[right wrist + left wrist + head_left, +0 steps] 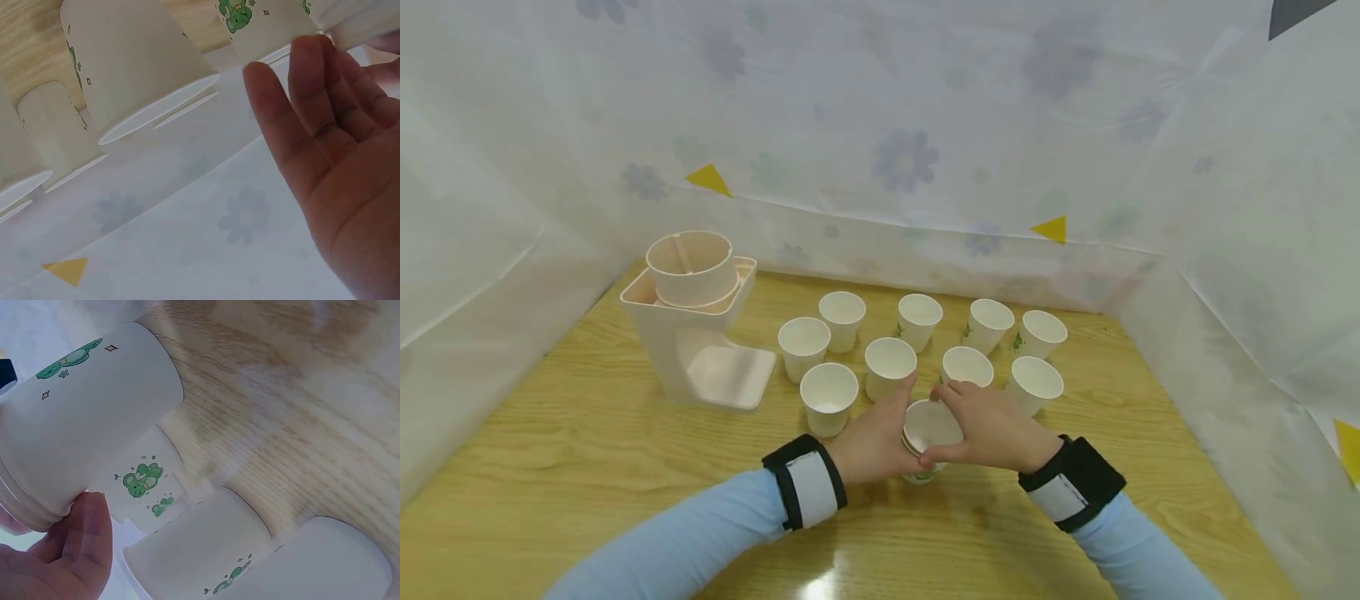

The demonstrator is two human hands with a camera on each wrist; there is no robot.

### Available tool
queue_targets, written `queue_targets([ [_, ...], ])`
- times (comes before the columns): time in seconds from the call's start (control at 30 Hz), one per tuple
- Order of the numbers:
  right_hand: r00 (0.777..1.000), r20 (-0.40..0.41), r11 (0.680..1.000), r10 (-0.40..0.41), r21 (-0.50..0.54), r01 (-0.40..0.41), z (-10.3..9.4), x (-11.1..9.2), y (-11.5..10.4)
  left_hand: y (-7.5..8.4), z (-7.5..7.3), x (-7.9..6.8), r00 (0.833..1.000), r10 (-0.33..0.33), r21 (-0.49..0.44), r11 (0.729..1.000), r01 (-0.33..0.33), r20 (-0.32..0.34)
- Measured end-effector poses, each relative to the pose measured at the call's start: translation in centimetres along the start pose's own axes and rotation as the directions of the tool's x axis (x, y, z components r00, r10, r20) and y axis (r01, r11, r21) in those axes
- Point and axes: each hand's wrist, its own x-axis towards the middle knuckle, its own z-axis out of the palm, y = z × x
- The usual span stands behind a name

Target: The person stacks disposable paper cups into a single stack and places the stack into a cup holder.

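Note:
Right in front of me stands a small stack of nested white paper cups (931, 425), their doubled rims plain in the left wrist view. My left hand (880, 433) grips the stack from the left, with its fingertips (94, 509) at the rims. From the right, my right hand (996, 425) holds the same stack, thumb on the near side and fingers on the far side. Its fingertips (265, 78) lie along the rim in the right wrist view. Green cartoon prints decorate the cup walls. Just behind the hands, another paper cup (967, 365) is partly hidden by the right hand.
Several upright paper cups, among them a front-left cup (829, 392) and a far-right cup (1043, 332), stand in loose rows on the wooden table (625, 483). A pale pink dispenser-like appliance (692, 325) stands at the left. Flower-printed white sheeting (850, 125) encloses the table.

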Motion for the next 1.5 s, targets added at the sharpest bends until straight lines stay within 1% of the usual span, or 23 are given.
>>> queue_targets([
  [0.1,1.0,0.019,0.999,0.02,0.033,-0.02,-0.2,-0.1,0.3,0.0,0.0,0.1,1.0,-0.007,0.008,1.0,0.007,0.016],
  [0.17,0.999,0.002,0.998,0.052,0.047,-0.052,-0.5,-0.2,0.8,0.0,-0.1,0.1,1.0,-0.009,0.023,1.0,0.009,0.027],
  [0.23,0.993,-0.03,0.992,0.113,0.064,-0.111,-1.1,-0.3,1.5,0.1,-0.2,0.2,0.999,-0.008,0.014,1.0,0.007,0.041],
  [0.33,0.973,-0.092,0.975,0.212,0.084,-0.204,-2.2,-0.5,3.3,0.1,-0.2,0.3,0.999,0.002,0.0,1.0,-0.002,0.046],
  [0.43,0.947,-0.103,0.95,0.303,0.109,-0.292,-3.0,-0.9,5.4,-0.1,-0.1,0.3,0.999,0.008,-0.017,1.0,-0.007,0.045],
  [0.5,0.933,-0.083,0.933,0.35,0.12,-0.34,-3.2,-1.3,6.9,-0.1,-0.1,0.3,0.999,0.011,-0.015,1.0,-0.011,0.041],
  [0.57,0.922,-0.045,0.917,0.385,0.129,-0.377,-3.2,-1.7,8.3,-0.1,-0.1,0.3,0.999,0.013,-0.015,1.0,-0.013,0.039],
  [0.67,0.919,0.013,0.913,0.394,0.114,-0.393,-2.9,-2.1,10.0,0.0,-0.2,0.3,0.999,0.017,-0.012,1.0,-0.016,0.037],
  [0.8,0.927,0.086,0.922,0.366,0.1,-0.373,-2.3,-2.5,11.3,0.0,-0.2,0.3,0.999,0.016,-0.02,1.0,-0.015,0.042],
  [0.93,0.918,0.172,0.914,0.357,0.137,-0.381,-1.7,-2.7,12.0,-0.1,-0.2,0.3,0.999,0.013,-0.03,0.999,-0.011,0.044],
  [1.03,0.91,0.213,0.908,0.355,0.153,-0.39,-1.4,-2.7,12.4,-0.1,-0.1,0.3,0.999,0.011,-0.024,1.0,-0.01,0.043],
  [1.23,0.894,0.256,0.896,0.367,0.16,-0.413,-1.5,-2.8,12.6,-0.1,-0.1,0.4,0.999,0.004,-0.003,1.0,-0.004,0.039],
  [1.5,0.882,0.258,0.895,0.394,0.11,-0.432,-1.6,-2.8,12.5,-0.1,-0.1,0.4,0.999,-0.006,0.0,1.0,0.006,0.041],
])
